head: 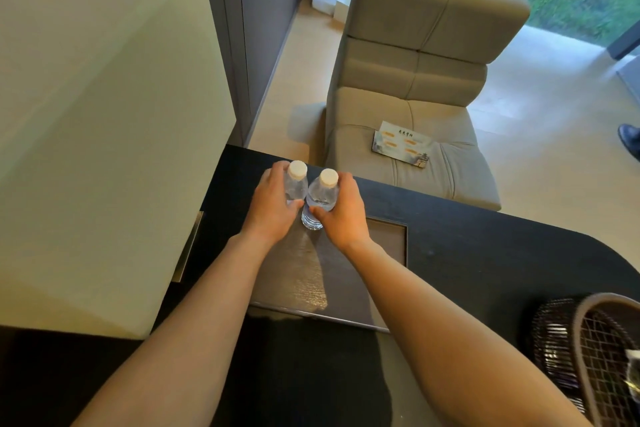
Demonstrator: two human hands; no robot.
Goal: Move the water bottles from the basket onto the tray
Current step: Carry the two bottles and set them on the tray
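Observation:
Two clear water bottles with white caps stand upright side by side at the far end of a dark rectangular tray. My left hand is wrapped around the left bottle. My right hand grips the right bottle. The bottles nearly touch each other. A dark woven wire basket sits at the lower right edge of the view, a little of something clear showing inside it.
The tray lies on a black counter with a rounded right end. A large cream lampshade fills the left side. Beyond the counter stands a beige padded chair with a leaflet on its seat.

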